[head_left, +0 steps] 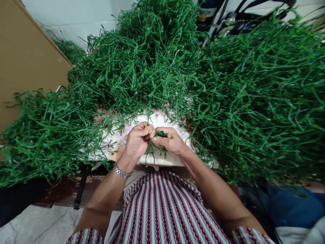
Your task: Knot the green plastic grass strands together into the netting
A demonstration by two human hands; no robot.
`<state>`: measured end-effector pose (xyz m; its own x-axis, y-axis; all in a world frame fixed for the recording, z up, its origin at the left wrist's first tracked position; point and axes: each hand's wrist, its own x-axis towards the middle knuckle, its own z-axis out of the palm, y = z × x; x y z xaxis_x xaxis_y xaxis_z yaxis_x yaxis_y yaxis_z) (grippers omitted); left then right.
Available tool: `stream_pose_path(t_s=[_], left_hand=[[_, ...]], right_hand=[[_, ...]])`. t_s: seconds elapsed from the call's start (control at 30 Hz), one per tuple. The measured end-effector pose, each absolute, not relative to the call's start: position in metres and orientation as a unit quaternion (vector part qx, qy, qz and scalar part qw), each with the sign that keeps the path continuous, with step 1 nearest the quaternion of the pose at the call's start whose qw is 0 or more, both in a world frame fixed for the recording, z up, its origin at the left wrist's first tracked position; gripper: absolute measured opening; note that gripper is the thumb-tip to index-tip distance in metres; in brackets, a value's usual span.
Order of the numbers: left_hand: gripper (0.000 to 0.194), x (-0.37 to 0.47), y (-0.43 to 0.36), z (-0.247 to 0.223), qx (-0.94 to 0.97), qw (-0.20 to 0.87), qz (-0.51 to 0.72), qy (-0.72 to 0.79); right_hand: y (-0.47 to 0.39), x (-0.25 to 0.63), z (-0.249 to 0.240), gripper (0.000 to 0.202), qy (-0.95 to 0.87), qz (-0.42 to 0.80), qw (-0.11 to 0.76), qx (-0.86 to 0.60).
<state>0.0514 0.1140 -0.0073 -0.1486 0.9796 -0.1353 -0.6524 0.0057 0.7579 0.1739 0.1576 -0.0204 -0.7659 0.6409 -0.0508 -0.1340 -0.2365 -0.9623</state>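
Note:
My left hand (139, 137), with a metal-band watch (122, 171) on its wrist, is closed in a pinch on a thin green stem that rises from the fingers. My right hand (171, 139) touches it from the right and is closed round a small bunch of green stems (161, 134). Loose ends of stems (149, 157) hang below both hands. Beneath them lies a white cloth with a pink flower print (137, 119). Just beyond the fingertips starts a large heap of thin, plastic-looking green stems (142, 61). The exact contact between the fingertips is partly hidden.
More green stems pile up at the left (48, 135) and the right (264, 101), spilling over the front edge. A brown board (27, 51) leans at the far left. Behind the heap stand a dark cup (207, 13) and black straps (254, 5). Blue fabric (291, 206) lies lower right.

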Motion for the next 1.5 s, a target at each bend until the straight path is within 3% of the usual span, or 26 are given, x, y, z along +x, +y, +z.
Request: stream_pose_path(t_s=[0.13,0.33,0.57,0.67,0.8,1.0,1.07,1.3,1.37,1.43,1.5], left_hand=[[0.035,0.048,0.113,-0.007,0.22,0.627,0.661,0.347],[0.028,0.044,0.116,-0.002,0.252,0.554,0.695,0.382],[0.026,0.063,0.122,-0.008,0.211,0.495,0.751,0.382],[0.023,0.066,0.12,-0.007,0.218,0.502,0.754,0.362],[0.026,0.059,0.114,0.0,0.215,0.543,0.727,0.362],[0.031,0.039,0.11,0.008,0.145,0.613,0.702,0.333],[0.032,0.036,0.108,0.009,0.174,0.616,0.684,0.349],[0.027,0.035,0.086,0.0,0.236,0.541,0.68,0.434],[0.023,0.035,0.081,-0.002,0.256,0.519,0.681,0.449],[0.02,0.037,0.076,-0.002,0.274,0.501,0.678,0.462],[0.018,0.039,0.071,-0.001,0.292,0.479,0.679,0.472]], right_hand=[[0.162,0.181,-0.014,0.028,-0.612,0.733,0.216,-0.201],[0.165,0.185,-0.01,0.023,-0.683,0.613,0.255,-0.305],[0.145,0.164,-0.024,0.027,-0.672,0.605,0.309,-0.293],[0.144,0.162,-0.023,0.02,-0.674,0.591,0.321,-0.305],[0.149,0.172,-0.015,0.017,-0.735,0.555,0.282,-0.268],[0.142,0.184,-0.014,0.026,-0.791,0.575,0.142,-0.153],[0.14,0.191,-0.007,0.026,-0.81,0.546,0.149,-0.154],[0.143,0.256,0.09,0.005,-0.856,0.314,0.347,-0.222],[0.151,0.275,0.123,0.007,-0.818,0.139,0.46,-0.316],[0.17,0.292,0.146,0.016,-0.713,-0.14,0.542,-0.422],[0.199,0.31,0.156,0.041,-0.653,-0.341,0.48,-0.476]])
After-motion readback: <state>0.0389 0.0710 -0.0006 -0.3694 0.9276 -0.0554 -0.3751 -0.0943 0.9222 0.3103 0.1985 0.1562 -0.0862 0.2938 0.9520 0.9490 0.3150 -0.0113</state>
